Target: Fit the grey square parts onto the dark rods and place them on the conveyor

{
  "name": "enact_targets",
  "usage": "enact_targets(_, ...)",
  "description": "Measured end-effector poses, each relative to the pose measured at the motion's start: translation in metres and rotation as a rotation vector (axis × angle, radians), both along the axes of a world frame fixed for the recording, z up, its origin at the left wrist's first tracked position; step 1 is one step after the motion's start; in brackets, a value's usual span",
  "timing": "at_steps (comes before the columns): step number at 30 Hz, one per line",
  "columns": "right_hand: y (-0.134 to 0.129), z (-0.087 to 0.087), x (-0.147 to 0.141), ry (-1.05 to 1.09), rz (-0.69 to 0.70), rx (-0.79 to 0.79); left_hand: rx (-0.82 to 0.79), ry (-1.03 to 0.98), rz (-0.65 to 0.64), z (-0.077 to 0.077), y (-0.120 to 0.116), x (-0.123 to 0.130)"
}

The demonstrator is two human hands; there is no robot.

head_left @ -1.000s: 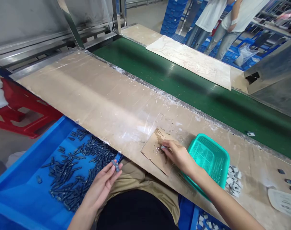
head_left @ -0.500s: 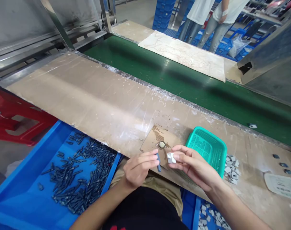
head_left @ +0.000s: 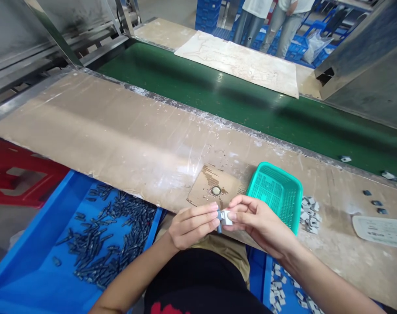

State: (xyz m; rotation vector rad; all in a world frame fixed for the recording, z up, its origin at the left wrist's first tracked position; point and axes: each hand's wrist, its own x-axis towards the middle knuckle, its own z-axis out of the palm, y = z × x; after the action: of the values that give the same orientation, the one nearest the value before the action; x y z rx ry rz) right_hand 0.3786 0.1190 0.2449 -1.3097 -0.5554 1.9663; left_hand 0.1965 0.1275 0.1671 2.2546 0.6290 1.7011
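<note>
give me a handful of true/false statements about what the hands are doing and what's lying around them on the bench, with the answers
1. The left hand and the right hand meet in front of the person, pressing a dark pin and a small white piece together. True.
2. The teal basket sits to the left of both hands. False: it sits just behind the right hand.
3. The blue bin on the left holds many dark pins. True.
4. The green conveyor belt is piled with boxes. False: only a few small pieces lie on it at the far right.
5. A small round thing lies on the cardboard patch beyond the hands. True.
</note>
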Motion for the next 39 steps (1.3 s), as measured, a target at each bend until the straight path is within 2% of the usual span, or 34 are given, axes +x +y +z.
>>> enact_targets(5, 0.0, -0.001, 0.0, -0.004, 0.002, -0.001, 0.043, 0.083, -0.052, 0.008, 0.007, -0.005)
enact_targets(8, 0.001, -0.001, 0.001, -0.03, -0.016, 0.015, -0.093, -0.063, -0.066, 0.011, 0.009, 0.003)
enact_targets(10, 0.003, 0.0, 0.003, -0.07, -0.047, 0.034, -0.371, -0.277, -0.046, 0.012, 0.008, 0.013)
enact_targets(12, 0.003, 0.001, 0.005, -0.141, -0.084, 0.085, -0.804, -0.489, -0.067, 0.016, 0.007, 0.022)
enact_targets(14, 0.001, 0.002, 0.007, -0.256, -0.124, 0.211, -1.263, -0.672, -0.161, 0.021, 0.006, 0.027)
enact_targets(15, 0.0, 0.003, 0.007, -0.331, -0.142, 0.296, -1.444, -0.743, -0.228, 0.024, 0.006, 0.028)
enact_targets(16, -0.002, 0.004, 0.007, -0.407, -0.158, 0.384, -1.58, -0.795, -0.296, 0.026, 0.006, 0.028)
enact_targets(18, -0.006, 0.005, 0.005, -0.531, -0.182, 0.533, -1.73, -0.863, -0.381, 0.03, 0.007, 0.027)
enact_targets(23, -0.013, 0.003, 0.001, -0.607, -0.131, 0.651, -1.81, -0.869, -0.385, 0.032, 0.007, 0.025)
enact_targets(32, -0.007, -0.005, 0.003, -0.532, 0.067, 0.569, -1.609, -0.572, -0.213, 0.038, 0.005, 0.024)
enact_targets(36, -0.004, -0.012, 0.0, -0.555, 0.053, 0.551, -1.571, -0.514, -0.123, 0.029, 0.011, 0.028)
enact_targets(39, -0.001, -0.014, 0.001, -0.625, 0.049, 0.54, -1.597, -0.543, -0.15, 0.019, 0.016, 0.034)
